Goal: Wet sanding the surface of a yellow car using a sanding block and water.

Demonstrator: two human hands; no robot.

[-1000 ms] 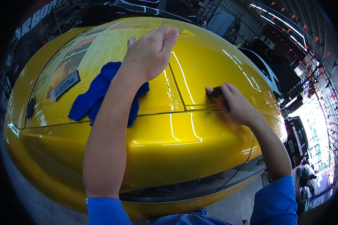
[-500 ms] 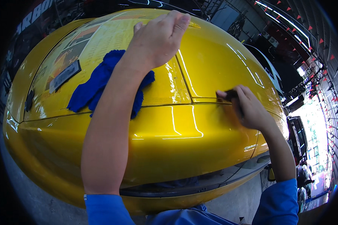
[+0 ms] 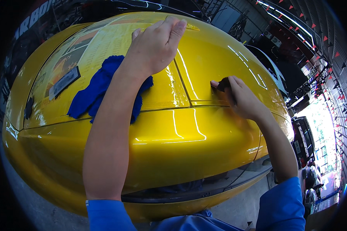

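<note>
I lean over the glossy yellow body of a car (image 3: 181,131). My left hand (image 3: 156,46) lies flat, palm down, fingers together, on the upper panel beside a panel seam. Under my left forearm a blue fluffy cloth (image 3: 94,92) lies on the panel. My right hand (image 3: 239,98) pinches a small dark tool (image 3: 222,84) and presses it against the yellow surface just above the horizontal seam, right of the vertical seam.
A dark rectangular piece (image 3: 64,81) lies on the glass area at the left. A dark gap runs along the lower edge of the yellow panel (image 3: 204,188). Dark vehicles (image 3: 304,146) stand at the right, under a roof with small red flags (image 3: 316,23).
My right hand with the dark tool has slid back and forth along the seam. My left hand stays flat on the panel. The camera view has shifted a little.
</note>
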